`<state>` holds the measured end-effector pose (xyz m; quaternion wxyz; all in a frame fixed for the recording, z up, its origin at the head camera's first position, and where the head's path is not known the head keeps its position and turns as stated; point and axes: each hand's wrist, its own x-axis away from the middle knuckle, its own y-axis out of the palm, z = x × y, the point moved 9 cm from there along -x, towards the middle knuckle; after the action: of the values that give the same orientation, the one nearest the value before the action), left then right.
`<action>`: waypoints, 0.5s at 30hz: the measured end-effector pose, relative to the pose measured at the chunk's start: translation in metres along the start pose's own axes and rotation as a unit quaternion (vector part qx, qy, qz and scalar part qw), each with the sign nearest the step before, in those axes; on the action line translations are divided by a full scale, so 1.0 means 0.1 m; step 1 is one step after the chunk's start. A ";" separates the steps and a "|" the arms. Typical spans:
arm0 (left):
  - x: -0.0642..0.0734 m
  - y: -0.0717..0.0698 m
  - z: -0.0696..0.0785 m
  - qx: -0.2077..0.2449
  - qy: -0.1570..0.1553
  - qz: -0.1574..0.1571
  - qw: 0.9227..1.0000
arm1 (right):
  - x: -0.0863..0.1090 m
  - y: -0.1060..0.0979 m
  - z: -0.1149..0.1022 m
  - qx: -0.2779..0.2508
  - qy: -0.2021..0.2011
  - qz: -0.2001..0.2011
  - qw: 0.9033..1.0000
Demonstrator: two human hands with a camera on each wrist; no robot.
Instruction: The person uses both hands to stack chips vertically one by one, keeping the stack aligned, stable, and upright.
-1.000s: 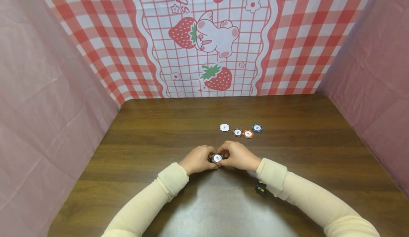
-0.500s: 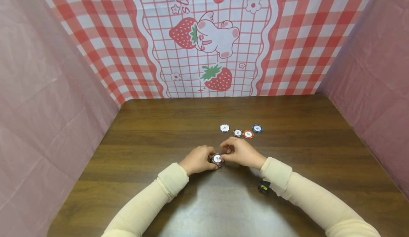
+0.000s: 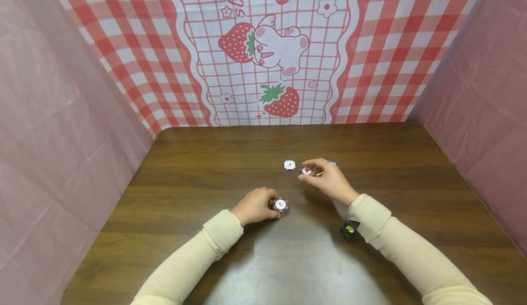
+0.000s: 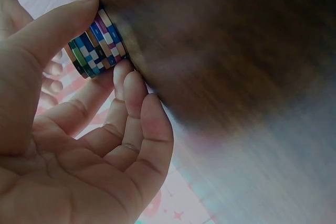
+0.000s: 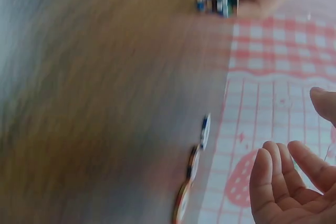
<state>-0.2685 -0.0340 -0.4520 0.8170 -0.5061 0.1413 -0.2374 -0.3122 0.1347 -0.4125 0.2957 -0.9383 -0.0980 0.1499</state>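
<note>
My left hand (image 3: pixel 256 205) grips a short stack of poker chips (image 3: pixel 281 205) on the table, thumb on the near side. The stack's striped edges show in the left wrist view, where the chips (image 4: pixel 97 45) sit between thumb and fingertips. My right hand (image 3: pixel 328 179) hovers over a black poker chip (image 3: pixel 305 171), its thumb and fingers parted with nothing between them in the right wrist view. A red poker chip (image 5: pixel 181 205) lies beside the black one; in the head view the hand mostly covers it. Behind the hand, a blue poker chip (image 3: pixel 334 163) peeks out.
A white poker chip (image 3: pixel 289 164) lies left of the right hand. The brown wooden table (image 3: pixel 197 158) meets a red-and-white strawberry cloth (image 3: pixel 263 90) at the back. Pink cloth walls (image 3: pixel 465 90) stand at both sides. A small black device (image 3: pixel 350 228) hangs under the right wrist.
My right hand has left the chip stack and moved away and to the right, over the black and red chips. The left hand stays at the stack.
</note>
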 end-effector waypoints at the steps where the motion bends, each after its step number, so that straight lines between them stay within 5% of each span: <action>1: 0.00 0.00 0.00 -0.001 0.000 0.000 1.000 | -0.01 -0.03 0.04 -0.001 0.009 0.004 1.000; 15: 0.00 0.01 0.00 -0.004 0.004 0.002 1.000 | -0.07 -0.47 0.60 0.019 0.090 0.028 0.995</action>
<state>-0.2688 -0.0336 -0.4528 0.8151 -0.5080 0.1460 -0.2373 -0.3436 0.2022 -0.4309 0.3169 -0.9446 -0.0416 0.0750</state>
